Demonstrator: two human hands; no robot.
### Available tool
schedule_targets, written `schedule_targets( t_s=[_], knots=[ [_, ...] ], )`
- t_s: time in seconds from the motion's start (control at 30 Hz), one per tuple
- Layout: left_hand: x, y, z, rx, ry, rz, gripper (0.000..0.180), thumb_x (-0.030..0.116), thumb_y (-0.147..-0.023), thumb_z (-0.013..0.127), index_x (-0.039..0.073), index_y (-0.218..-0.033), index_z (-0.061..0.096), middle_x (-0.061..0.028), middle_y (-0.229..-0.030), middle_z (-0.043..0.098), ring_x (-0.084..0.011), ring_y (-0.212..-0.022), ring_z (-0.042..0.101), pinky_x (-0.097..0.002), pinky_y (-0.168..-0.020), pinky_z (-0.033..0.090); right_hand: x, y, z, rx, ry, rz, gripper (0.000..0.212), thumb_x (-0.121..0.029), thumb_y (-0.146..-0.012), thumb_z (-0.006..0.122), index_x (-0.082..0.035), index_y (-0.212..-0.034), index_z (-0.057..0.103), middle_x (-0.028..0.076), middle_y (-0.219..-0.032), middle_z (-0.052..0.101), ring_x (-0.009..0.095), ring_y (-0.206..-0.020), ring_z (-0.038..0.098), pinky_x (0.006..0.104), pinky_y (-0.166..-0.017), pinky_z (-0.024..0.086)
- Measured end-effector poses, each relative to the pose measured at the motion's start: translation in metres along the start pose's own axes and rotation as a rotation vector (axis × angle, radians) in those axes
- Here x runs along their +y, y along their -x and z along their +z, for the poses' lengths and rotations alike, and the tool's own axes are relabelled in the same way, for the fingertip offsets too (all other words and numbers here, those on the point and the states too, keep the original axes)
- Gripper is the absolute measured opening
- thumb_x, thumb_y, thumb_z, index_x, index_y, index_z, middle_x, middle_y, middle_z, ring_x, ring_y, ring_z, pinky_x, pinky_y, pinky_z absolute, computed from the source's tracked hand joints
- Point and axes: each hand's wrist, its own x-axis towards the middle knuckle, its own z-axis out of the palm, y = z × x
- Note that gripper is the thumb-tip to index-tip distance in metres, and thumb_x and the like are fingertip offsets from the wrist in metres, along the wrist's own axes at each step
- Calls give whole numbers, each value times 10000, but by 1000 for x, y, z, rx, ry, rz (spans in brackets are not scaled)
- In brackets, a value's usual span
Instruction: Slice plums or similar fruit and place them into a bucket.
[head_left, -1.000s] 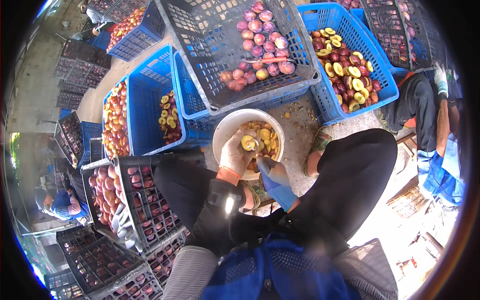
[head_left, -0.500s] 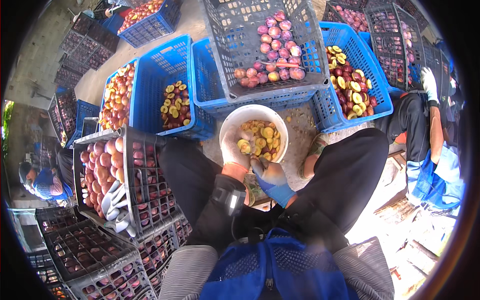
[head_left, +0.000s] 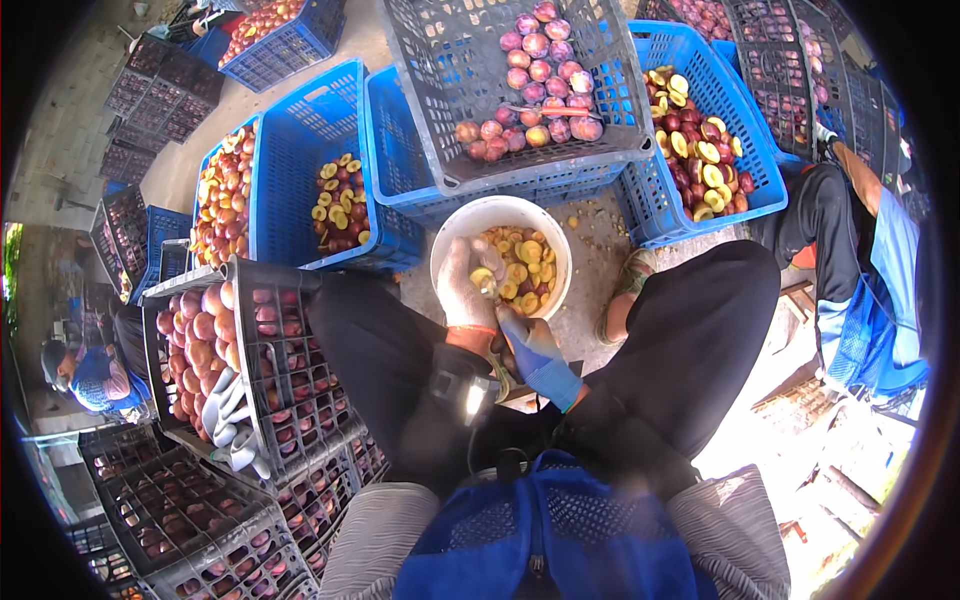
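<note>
My left hand [head_left: 465, 290], in a pale glove, is closed around a cut plum [head_left: 484, 280] with a yellow face. It is over the left side of a white bucket [head_left: 500, 214]. Beside it, my right hand [head_left: 537, 355], in a grey and blue glove, is closed at the bucket's near rim, fingertips close to the left hand. Whatever it grips is hidden. Yellow plum pieces [head_left: 527, 268] lie in the bucket, which stands on the floor between my legs.
Ahead, a black crate [head_left: 425, 110] tilts over blue crates, holding whole plums [head_left: 540, 72] and a thin red-handled tool [head_left: 553, 111]. Halved plums fill part of the blue crates left [head_left: 305, 150] and right [head_left: 768, 195]. Grey gloves [head_left: 232, 415] lie on a plum crate. A co-worker [head_left: 870, 270] sits right.
My view has shifted slightly, and both hands stay together at the bucket. The left fingers have turned a little around the plum. At the right, the co-worker's gloved hand has moved in behind the knee.
</note>
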Motion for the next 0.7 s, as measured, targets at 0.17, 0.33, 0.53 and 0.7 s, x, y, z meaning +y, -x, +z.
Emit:
schedule_targets(
  t_s=[0.17,0.33,0.53,0.7],
  knots=[
    [-6,2,6,-61,-228,94,235,305,-846,450,87,-757,467,-29,-611,457,-143,-554,435,-249,-500,348,-4,-7,-13,-110,-266,77,448,-390,-838,447,-10,-624,549,33,-492,480,126,-451,499,274,-392,373],
    [-1,4,12,18,-8,-330,359,385,-850,397,83,-675,478,-74,-688,526,-207,-667,507,-310,-603,410,-7,-10,-22,216,539,-395,367,-352,-805,488,-10,-713,584,162,-604,563,293,-590,573,383,-551,421],
    [6,6,12,123,19,-302,413,423,-863,333,112,-622,460,-50,-628,504,-204,-615,494,-324,-534,418,-13,3,-16,277,846,-424,345,-343,-797,485,-20,-751,597,212,-630,542,366,-623,538,408,-545,417],
    [6,5,8,88,112,-340,285,349,-858,391,121,-712,482,-10,-581,471,-160,-549,477,-254,-476,395,-10,2,-11,133,595,-407,373,-353,-814,474,2,-795,586,191,-606,546,287,-579,549,361,-566,415]
  ],
)
